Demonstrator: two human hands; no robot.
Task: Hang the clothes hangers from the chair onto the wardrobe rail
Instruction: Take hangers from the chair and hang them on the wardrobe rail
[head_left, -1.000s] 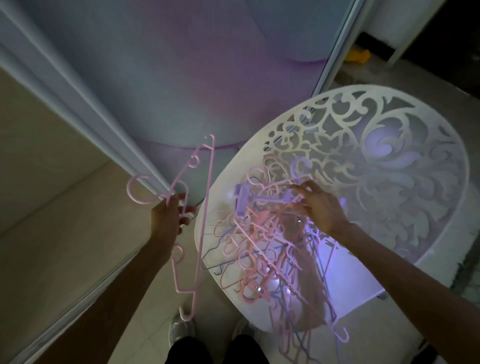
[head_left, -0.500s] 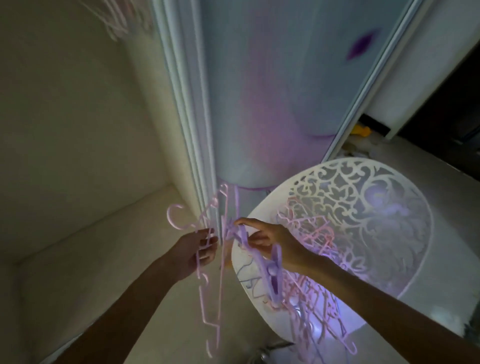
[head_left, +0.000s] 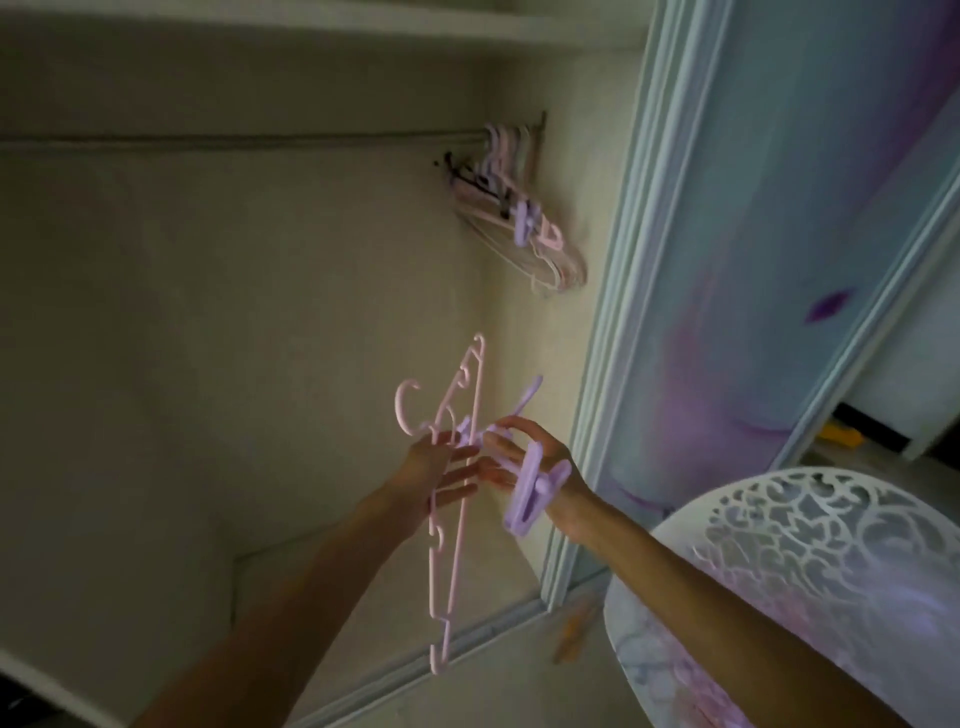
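Note:
My left hand (head_left: 441, 473) holds a pink hanger (head_left: 451, 525) near its hook, the frame hanging almost vertical in front of the open wardrobe. Right beside it, my right hand (head_left: 524, 462) pinches a purple clip hanger (head_left: 530, 493), whose clip dangles over my wrist. Fingers of both hands meet where the two hangers cross. Higher up, the wardrobe rail (head_left: 234, 139) runs across the back, with several pink and purple hangers (head_left: 514, 218) bunched at its right end. The white cut-out chair (head_left: 810, 561) is at the lower right, behind my right arm.
The wardrobe interior is bare beige wall with a shelf above the rail. A sliding door (head_left: 753, 260) with a blue-purple pattern and a pale frame stands just right of my hands. A yellow object (head_left: 841, 434) lies on the floor beyond the door.
My view has tilted up from the chair to the wardrobe. Both hands rose with their hangers; the right hand lifted the purple clip hanger off the chair pile and brought it against the pink one.

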